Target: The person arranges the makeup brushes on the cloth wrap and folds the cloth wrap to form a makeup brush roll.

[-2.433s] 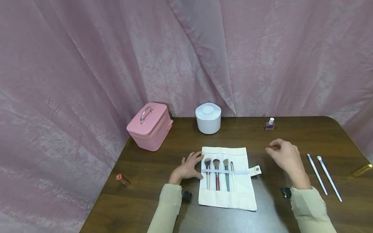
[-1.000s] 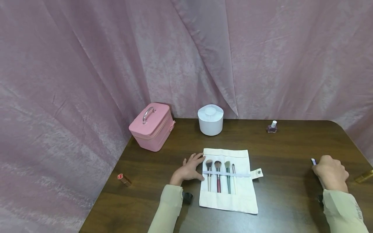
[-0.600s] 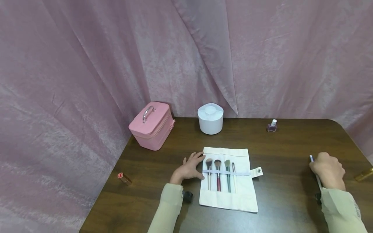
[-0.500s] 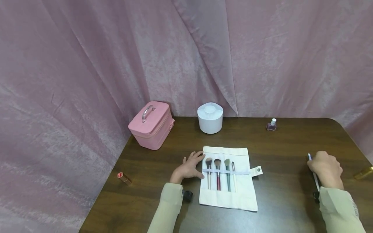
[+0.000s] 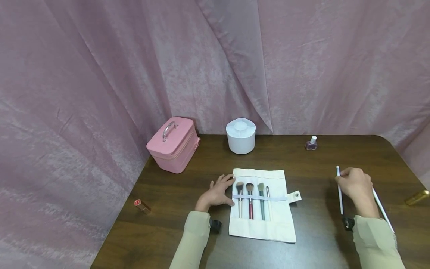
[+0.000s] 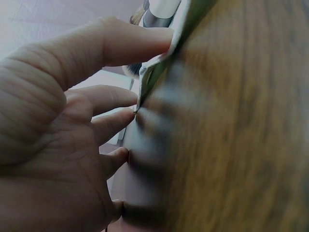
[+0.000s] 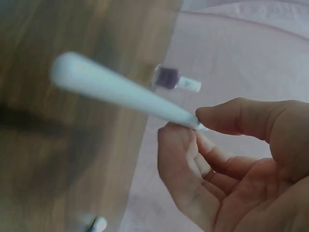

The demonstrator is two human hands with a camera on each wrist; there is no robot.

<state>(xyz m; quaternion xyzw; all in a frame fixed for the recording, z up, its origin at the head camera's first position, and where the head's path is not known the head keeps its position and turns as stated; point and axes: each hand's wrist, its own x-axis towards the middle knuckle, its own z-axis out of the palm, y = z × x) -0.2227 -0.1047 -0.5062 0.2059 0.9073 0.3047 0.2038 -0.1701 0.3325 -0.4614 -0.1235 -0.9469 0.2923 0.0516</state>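
- Dark wood bench (image 5: 322, 157), pink curtain (image 5: 100, 74) behind & to the left.
- My right hand (image 5: 356, 185) pinches a thin white brush (image 5: 340, 194) btw thumb and fingertips, lifted off the bench, at the right side.
- 2nd white brush (image 5: 383, 209) lies on the bench just beside that hand, partly under my wrist.
- My left hand (image 5: 218, 192) rests flat, fingers straight, on the left edge of the cloth brush roll (image 5: 265, 228); holds nothing.
- Roll lies open mid-bench w/ four brushes (image 5: 250, 200) under its strap.
- Further out: white round container (image 5: 240, 136), pink case (image 5: 173, 144), nail polish (image 5: 311, 143), lipstick (image 5: 142, 206), gold tube (image 5: 416, 197) at the right edge.
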